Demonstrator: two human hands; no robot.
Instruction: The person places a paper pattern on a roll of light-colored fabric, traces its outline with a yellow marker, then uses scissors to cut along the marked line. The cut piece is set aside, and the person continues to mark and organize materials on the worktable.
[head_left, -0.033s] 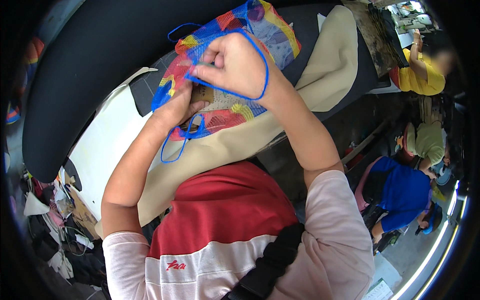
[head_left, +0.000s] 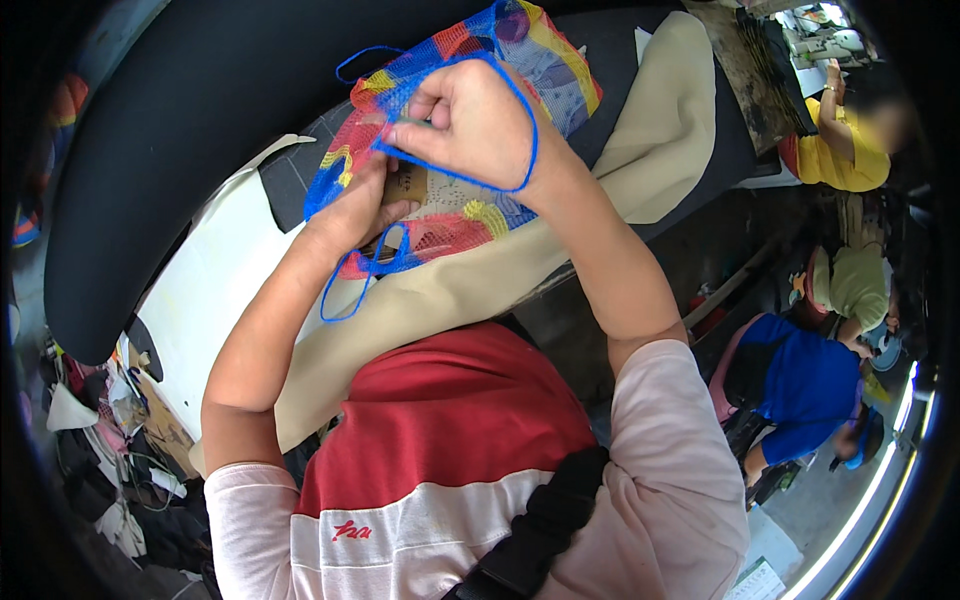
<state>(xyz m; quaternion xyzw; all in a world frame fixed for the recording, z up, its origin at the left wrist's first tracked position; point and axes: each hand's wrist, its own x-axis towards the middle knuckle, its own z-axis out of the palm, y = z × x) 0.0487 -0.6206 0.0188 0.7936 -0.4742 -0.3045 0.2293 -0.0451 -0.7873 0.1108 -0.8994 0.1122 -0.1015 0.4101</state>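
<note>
A mesh drawstring bag in blue, red and yellow lies spread over the work surface. My left hand reaches to the bag's opening, thumb and fingers closed on the edge of a small brown printed piece. Beside that piece shows a pale sheet with a dotted pattern, partly hidden by my right wrist. My right hand is above, fingers curled with thumb and forefinger pinched together; what lies between them cannot be made out. A blue cord loops around that hand. Another cord loop hangs near my left wrist.
Beige fabric runs along the near side and right of the surface. A white sheet lies left, before a long black padded form. Cloth scraps heap at lower left. Several people work at the right, one in blue.
My right thumb and fingertips have shifted slightly. My left hand and the bag stay almost where they were.
</note>
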